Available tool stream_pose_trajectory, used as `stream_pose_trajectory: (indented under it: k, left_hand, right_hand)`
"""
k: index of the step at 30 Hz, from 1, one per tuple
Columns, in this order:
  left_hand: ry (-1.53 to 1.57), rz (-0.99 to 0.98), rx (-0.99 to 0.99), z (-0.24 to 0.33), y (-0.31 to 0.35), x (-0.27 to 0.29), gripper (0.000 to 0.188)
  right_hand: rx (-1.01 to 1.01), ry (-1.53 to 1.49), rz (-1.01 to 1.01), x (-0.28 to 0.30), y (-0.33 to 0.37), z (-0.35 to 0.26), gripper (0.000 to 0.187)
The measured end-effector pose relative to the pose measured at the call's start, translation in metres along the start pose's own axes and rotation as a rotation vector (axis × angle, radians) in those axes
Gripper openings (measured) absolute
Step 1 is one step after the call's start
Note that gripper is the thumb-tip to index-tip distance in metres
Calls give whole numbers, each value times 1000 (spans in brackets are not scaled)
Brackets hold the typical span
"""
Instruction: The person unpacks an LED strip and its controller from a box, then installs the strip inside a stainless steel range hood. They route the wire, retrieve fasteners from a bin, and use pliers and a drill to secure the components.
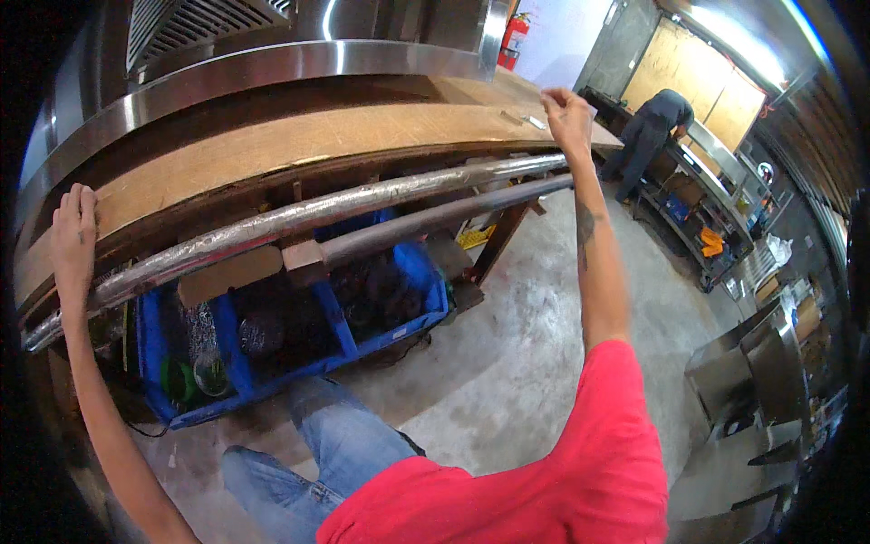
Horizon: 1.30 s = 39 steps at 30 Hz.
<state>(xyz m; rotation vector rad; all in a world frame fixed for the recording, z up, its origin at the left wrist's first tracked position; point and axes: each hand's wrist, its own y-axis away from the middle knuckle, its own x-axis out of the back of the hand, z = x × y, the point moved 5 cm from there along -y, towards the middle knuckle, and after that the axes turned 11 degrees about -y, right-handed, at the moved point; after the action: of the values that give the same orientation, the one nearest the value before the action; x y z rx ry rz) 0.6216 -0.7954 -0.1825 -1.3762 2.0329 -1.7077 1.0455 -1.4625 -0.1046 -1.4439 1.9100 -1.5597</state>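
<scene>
A long wooden bench [308, 136] runs across in front of me, with a large stainless steel unit [299, 65] with louvred slots standing on it. My left hand [74, 227] lies at the bench's left end, fingers stretched out over the wood near its edge. At the far right end my right hand [569, 118] is raised above the bench top, its fingers bent together in a pinch. What is between them, if anything, I cannot make out. A small pale metallic piece [535, 121] lies on the wood just left of that hand.
Two long metal pipes [362, 201] run along the bench's front. Below are blue bins [349, 335] with dark contents and a cardboard piece [231, 276]. A person [654, 131] bends over a far workbench [711, 181]. A fire extinguisher [514, 41] hangs behind; steel parts [752, 372] stand at right.
</scene>
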Motion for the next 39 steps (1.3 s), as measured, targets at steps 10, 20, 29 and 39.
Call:
stream_pose_trajectory:
  k: [10, 20, 29, 39]
  left_hand:
    - [-55, 70, -30, 15, 3, 23, 27]
    - [-143, -90, -29, -5, 7, 1, 28]
    - [-85, -188, -44, -4, 6, 2, 31]
    - [-308, -188, -66, 6, 9, -18, 39]
  right_hand:
    - [-179, 36, -309, -19, -9, 89, 18]
    - [-126, 85, -396, -15, -14, 86, 18]
    - [-138, 63, -425, -14, -15, 89, 20]
    - [168, 263, 73, 0, -36, 54, 25]
